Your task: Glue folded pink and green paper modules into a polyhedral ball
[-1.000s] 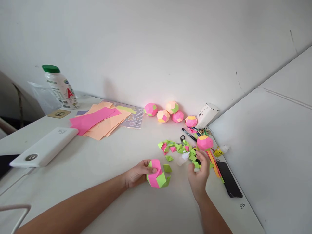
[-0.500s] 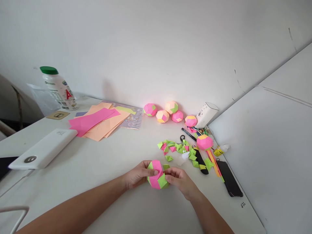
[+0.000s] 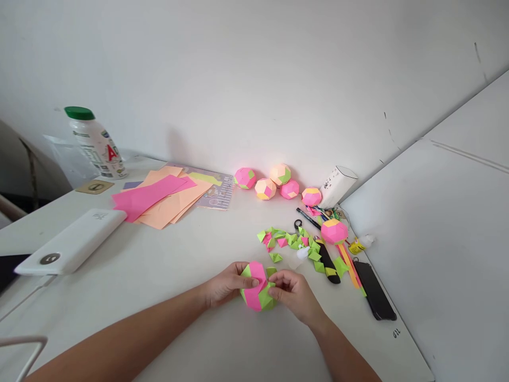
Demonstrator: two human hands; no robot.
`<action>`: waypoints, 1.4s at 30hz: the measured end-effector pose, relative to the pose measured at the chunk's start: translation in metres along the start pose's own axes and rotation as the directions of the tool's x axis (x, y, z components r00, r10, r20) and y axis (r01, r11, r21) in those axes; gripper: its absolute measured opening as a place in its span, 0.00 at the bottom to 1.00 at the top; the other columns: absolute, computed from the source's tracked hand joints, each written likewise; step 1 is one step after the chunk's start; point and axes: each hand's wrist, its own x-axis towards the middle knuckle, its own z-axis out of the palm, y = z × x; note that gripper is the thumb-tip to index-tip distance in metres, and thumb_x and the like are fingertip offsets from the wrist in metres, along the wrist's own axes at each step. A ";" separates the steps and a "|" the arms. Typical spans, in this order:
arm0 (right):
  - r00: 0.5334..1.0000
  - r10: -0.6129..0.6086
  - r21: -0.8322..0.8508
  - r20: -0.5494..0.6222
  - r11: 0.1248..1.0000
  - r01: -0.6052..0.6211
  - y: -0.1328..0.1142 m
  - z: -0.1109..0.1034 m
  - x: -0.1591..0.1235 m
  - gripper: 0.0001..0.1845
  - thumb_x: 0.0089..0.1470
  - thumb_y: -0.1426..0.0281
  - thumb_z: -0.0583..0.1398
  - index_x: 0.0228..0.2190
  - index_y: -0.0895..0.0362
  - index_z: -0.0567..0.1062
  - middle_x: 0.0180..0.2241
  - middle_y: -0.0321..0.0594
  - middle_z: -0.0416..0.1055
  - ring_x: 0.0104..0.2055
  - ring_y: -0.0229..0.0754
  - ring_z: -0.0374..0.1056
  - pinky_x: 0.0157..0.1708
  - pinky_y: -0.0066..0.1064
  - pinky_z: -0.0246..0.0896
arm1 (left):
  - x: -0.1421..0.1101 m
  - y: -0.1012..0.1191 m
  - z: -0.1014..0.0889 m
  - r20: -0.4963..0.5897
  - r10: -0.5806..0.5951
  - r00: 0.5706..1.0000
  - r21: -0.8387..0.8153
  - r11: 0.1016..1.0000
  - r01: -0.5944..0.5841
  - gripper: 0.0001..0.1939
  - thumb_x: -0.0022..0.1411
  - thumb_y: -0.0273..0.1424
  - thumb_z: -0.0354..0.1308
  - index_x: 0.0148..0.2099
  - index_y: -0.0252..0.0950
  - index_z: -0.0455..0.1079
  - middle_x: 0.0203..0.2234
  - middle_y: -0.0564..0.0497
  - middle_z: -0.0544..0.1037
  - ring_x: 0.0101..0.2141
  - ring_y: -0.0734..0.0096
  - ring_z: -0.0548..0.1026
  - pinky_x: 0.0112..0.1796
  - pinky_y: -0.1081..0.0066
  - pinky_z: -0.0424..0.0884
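Just above the table's near side I hold a pink and green folded-paper ball (image 3: 254, 301). My left hand (image 3: 227, 285) grips its left side, the thumb lying across a pink face. At the ball's right side, my right hand (image 3: 293, 293) pinches a green part between thumb and forefinger. Both hands are closed; the fingers behind the ball are hidden. Beyond it lie many small folded green paper pieces (image 3: 294, 243) with a few pink ones. A small clear bottle with a white tip (image 3: 302, 253) lies among them, close to my right hand.
Several finished-looking paper balls (image 3: 265, 189) stand by the wall, and another ball (image 3: 334, 232) sits right. Scissors (image 3: 298, 225), a black-handled cutter (image 3: 329, 262), a yellow glue bottle (image 3: 359, 244) and a phone (image 3: 374, 290) lie right. Paper sheets (image 3: 170, 201), a power bank (image 3: 73, 244) and a bottle (image 3: 95, 143) are left.
The ball has shifted very slightly in my hands, and the right fingers have moved a little at its green edge. Everything else stays in place.
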 end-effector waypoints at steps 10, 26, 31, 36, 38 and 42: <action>0.997 -0.075 -0.136 -0.011 0.988 0.073 -0.010 0.003 -0.005 0.07 0.47 0.68 0.62 0.31 0.55 0.75 0.21 0.31 0.59 0.24 0.34 0.55 0.25 0.27 0.55 | -0.001 0.000 0.002 -0.002 0.003 1.000 0.007 1.000 -0.003 0.09 0.47 0.31 0.67 0.30 0.32 0.74 0.22 0.52 0.75 0.26 0.71 0.71 0.32 0.71 0.66; 0.993 -0.109 -0.202 0.048 0.972 0.117 -0.015 0.000 -0.006 0.05 0.51 0.68 0.59 0.25 0.55 0.71 0.22 0.32 0.63 0.25 0.35 0.56 0.25 0.27 0.53 | 0.000 0.001 0.001 -0.004 -0.016 1.000 0.024 1.000 0.016 0.09 0.47 0.31 0.67 0.31 0.32 0.74 0.25 0.50 0.77 0.29 0.68 0.73 0.34 0.69 0.66; 0.992 -0.096 -0.191 0.086 0.975 0.111 -0.019 -0.003 -0.008 0.05 0.51 0.67 0.59 0.25 0.55 0.72 0.24 0.34 0.65 0.27 0.37 0.58 0.25 0.27 0.54 | 0.000 0.001 0.001 -0.003 -0.016 1.000 0.023 1.000 0.016 0.10 0.47 0.32 0.67 0.32 0.32 0.74 0.26 0.49 0.78 0.29 0.67 0.73 0.35 0.68 0.66; 0.988 -0.129 -0.201 0.086 0.969 0.144 -0.019 -0.001 -0.008 0.05 0.51 0.68 0.59 0.25 0.55 0.72 0.25 0.34 0.66 0.27 0.37 0.60 0.26 0.27 0.55 | -0.001 0.002 0.002 0.029 -0.020 0.999 0.018 1.000 0.019 0.09 0.47 0.31 0.67 0.31 0.32 0.74 0.24 0.50 0.77 0.28 0.69 0.72 0.34 0.69 0.66; 0.985 -0.157 -0.205 0.076 0.964 0.170 -0.018 0.000 -0.008 0.05 0.51 0.69 0.59 0.25 0.55 0.72 0.25 0.35 0.66 0.28 0.37 0.60 0.27 0.28 0.56 | -0.002 0.003 0.002 0.037 -0.024 0.999 0.022 0.999 0.024 0.09 0.47 0.32 0.67 0.31 0.32 0.74 0.24 0.51 0.76 0.28 0.69 0.72 0.33 0.70 0.66; 0.979 -0.192 -0.192 0.063 0.961 0.200 -0.015 0.003 -0.007 0.04 0.50 0.69 0.60 0.26 0.55 0.73 0.25 0.35 0.67 0.28 0.38 0.61 0.28 0.28 0.57 | -0.002 0.003 0.001 0.041 -0.041 0.998 0.042 0.998 0.040 0.10 0.47 0.32 0.67 0.31 0.32 0.74 0.24 0.51 0.76 0.28 0.69 0.72 0.32 0.70 0.65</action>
